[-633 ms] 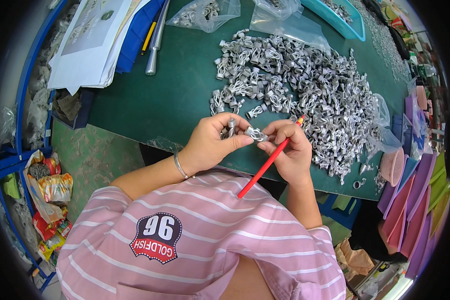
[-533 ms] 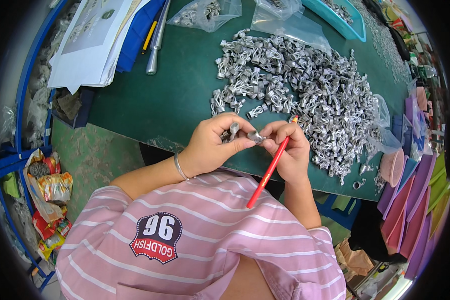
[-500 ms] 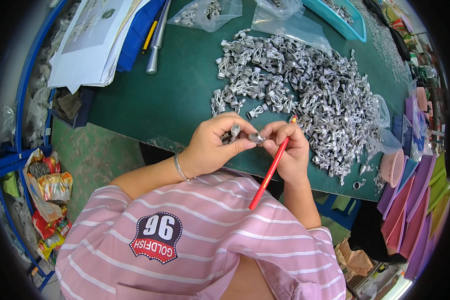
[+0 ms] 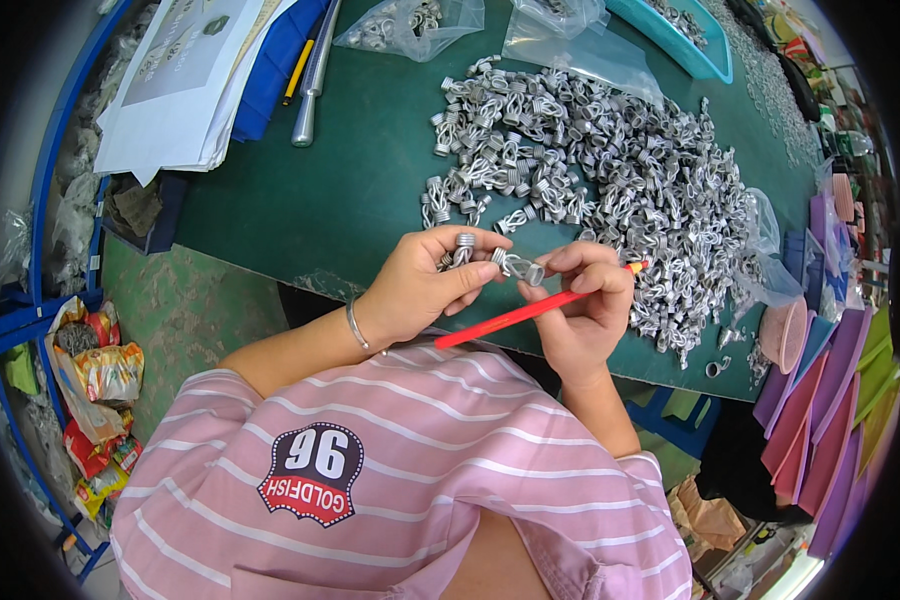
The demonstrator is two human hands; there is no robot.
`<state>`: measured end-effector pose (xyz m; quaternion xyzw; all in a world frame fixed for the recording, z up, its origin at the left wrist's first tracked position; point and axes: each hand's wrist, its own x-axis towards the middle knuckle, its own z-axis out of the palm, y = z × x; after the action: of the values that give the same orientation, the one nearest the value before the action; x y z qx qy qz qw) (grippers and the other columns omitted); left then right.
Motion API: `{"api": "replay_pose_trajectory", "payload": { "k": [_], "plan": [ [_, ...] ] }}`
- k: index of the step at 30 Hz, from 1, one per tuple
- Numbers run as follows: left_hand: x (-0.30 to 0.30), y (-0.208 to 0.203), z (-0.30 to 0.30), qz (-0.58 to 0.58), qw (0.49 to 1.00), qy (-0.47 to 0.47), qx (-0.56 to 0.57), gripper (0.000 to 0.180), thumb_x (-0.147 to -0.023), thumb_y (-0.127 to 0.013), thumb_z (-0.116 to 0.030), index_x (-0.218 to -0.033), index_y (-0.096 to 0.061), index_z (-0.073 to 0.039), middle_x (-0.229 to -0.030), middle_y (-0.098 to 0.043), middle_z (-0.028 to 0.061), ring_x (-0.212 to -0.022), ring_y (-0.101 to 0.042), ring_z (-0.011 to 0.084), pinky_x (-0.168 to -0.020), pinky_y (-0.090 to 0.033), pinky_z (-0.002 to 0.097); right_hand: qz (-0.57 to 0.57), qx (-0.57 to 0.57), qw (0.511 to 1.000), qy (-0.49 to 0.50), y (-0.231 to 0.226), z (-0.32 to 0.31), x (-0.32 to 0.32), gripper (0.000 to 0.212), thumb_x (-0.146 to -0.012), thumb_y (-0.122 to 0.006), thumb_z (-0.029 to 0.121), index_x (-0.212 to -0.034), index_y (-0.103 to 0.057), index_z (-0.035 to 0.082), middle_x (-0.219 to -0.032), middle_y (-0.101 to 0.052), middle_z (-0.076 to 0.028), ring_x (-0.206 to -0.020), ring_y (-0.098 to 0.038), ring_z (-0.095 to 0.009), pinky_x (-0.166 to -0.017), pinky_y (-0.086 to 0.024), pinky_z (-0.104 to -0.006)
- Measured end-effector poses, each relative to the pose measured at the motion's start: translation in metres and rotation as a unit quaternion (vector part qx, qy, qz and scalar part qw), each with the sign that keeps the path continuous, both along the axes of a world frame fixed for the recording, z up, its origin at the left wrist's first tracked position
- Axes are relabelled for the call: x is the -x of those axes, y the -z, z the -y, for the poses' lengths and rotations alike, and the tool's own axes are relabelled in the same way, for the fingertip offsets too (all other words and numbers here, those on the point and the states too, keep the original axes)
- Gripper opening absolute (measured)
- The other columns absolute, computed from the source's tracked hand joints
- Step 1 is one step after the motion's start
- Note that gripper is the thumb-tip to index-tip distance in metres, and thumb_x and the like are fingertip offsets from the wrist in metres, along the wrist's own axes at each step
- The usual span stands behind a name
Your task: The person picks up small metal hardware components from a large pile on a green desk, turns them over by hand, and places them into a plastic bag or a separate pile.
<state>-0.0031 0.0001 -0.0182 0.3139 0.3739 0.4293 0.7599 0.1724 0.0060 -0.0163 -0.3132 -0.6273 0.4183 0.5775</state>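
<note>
Left hand (image 4: 420, 285) grip: closed on 1 metal spring coil (image 4: 464, 246). Right hand (image 4: 582, 300) grip: pinches a second coil (image 4: 522, 266) and a red pencil (image 4: 515, 315), just above the green surface (image 4: 350, 180). Risk: the shared pinch loosens, and either item drops.

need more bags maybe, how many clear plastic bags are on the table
3 that I can make out: one with metal parts at the top edge, an emptier one right of it, one by the pile's right side. Others may be hidden.
</note>
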Motion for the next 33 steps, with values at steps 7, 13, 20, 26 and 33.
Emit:
{"api": "replay_pose_trajectory", "payload": {
  "k": [7, 13, 20, 26, 33],
  "plan": [
    [0.005, -0.010, -0.005, 0.139, 0.973, -0.062, 0.172, 0.020, -0.089, -0.051, -0.015, -0.104, -0.054, -0.001, -0.081, -0.054, 0.0050, -0.060, -0.048, 0.0098, -0.042, -0.037, 0.0197, -0.034, 0.035, 0.999, -0.001, 0.003, -0.007, -0.002, 0.027, -0.076, -0.062, -0.007, -0.082, -0.039, 0.004, -0.090, -0.056, -0.016, -0.077, -0.058, -0.019, -0.067, -0.048, -0.0273],
    [0.011, 0.002, -0.006, 0.180, 0.970, -0.092, 0.134, 0.013, -0.091, -0.050, -0.019, -0.083, -0.047, -0.009, -0.072, -0.042, 0.0002, -0.057, -0.043, 0.0083, -0.039, -0.031, 0.0188, 0.268, -0.056, 0.960, 0.060, 0.017, -0.034, 0.002, 0.029, -0.065, -0.072, -0.001, -0.071, -0.045, 0.004, -0.077, -0.061, -0.010, -0.065, -0.055, -0.024, -0.057, -0.045, -0.0304],
    [0.006, 0.001, -0.003, 0.038, 0.994, -0.080, 0.061, 0.008, -0.086, -0.057, -0.008, -0.088, -0.050, -0.005, -0.068, -0.045, -0.0003, -0.053, -0.042, 0.0065, -0.039, -0.031, 0.0184, 0.358, -0.091, 0.925, 0.084, 0.018, -0.032, 0.003, 0.026, -0.064, -0.071, 0.001, -0.076, -0.048, 0.005, -0.076, -0.056, -0.009, -0.067, -0.053, -0.028, -0.057, -0.043, -0.0364],
    [0.002, 0.000, -0.002, 0.014, 0.997, -0.072, 0.037, 0.009, -0.084, -0.058, -0.004, -0.090, -0.052, -0.001, -0.068, -0.047, 0.0000, -0.051, -0.042, 0.0054, -0.038, -0.031, 0.0185, 0.411, -0.107, 0.901, 0.091, 0.015, -0.032, 0.003, 0.030, -0.062, -0.072, 0.001, -0.079, -0.048, 0.004, -0.079, -0.057, -0.010, -0.068, -0.054, -0.030, -0.059, -0.045, -0.0366],
    [0.002, 0.002, -0.001, -0.067, 0.993, -0.084, -0.042, 0.023, -0.081, -0.062, -0.002, -0.101, -0.054, 0.001, -0.070, -0.050, -0.0008, -0.049, -0.041, 0.0025, -0.039, -0.030, 0.0171, -0.023, 0.215, 0.975, 0.050, 0.008, -0.015, 0.002, 0.023, -0.079, -0.061, -0.008, -0.074, -0.042, 0.005, -0.088, -0.061, -0.014, -0.074, -0.059, -0.014, -0.061, -0.051, -0.0247]
  ]
}}
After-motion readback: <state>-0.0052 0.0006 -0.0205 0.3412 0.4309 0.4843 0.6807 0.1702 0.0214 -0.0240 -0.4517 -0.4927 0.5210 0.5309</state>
